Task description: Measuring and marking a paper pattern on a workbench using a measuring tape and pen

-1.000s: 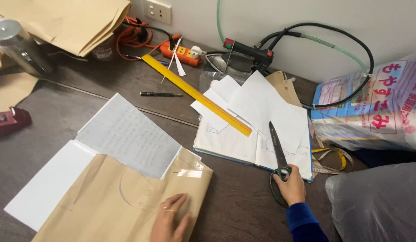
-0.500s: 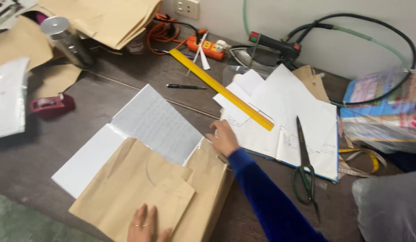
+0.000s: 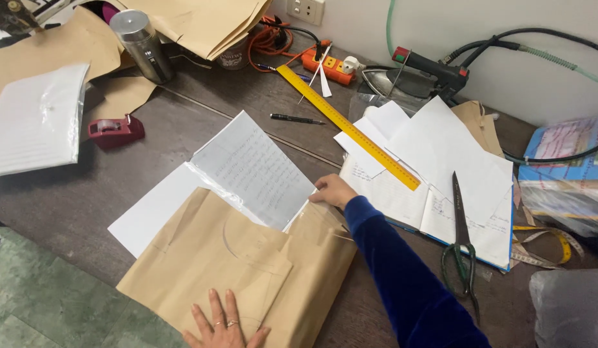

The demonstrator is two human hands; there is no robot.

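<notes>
Head view, contents of the dark wooden table (image 3: 86, 193) as I look down on it.

Item: my left hand (image 3: 225, 325), bottom edge of frame, laid flat with fingers spread wide on the brown paper sheet (image 3: 241, 270); rings on two fingers; gripping nothing.

Item: my right hand (image 3: 334, 191), blue velvet sleeve (image 3: 402, 277) reaching in from the lower right. Fingers curled narrow at the right corner of the handwritten sheet (image 3: 254, 169); whether they pinch it or only touch it I cannot tell.

Item: handwritten sheet, lying tilted in the middle of the table, its lower edge tucked under the brown paper, a plain white sheet (image 3: 151, 216) beneath it on the left.

Item: brown paper sheet, nearest me, a curved line drawn on it.

Item: scissors (image 3: 460, 251), dark handles, on the loose white papers (image 3: 441, 161) to my right, well apart from both hands.

Item: yellow ruler (image 3: 347, 125), diagonal, across those papers.

Item: black pen (image 3: 298, 119), just left of the ruler.

Item: red tape dispenser (image 3: 115, 131), left.

Item: metal flask (image 3: 139, 45), upright, far left corner.

Item: orange power strip (image 3: 328, 64), by the wall.
</notes>
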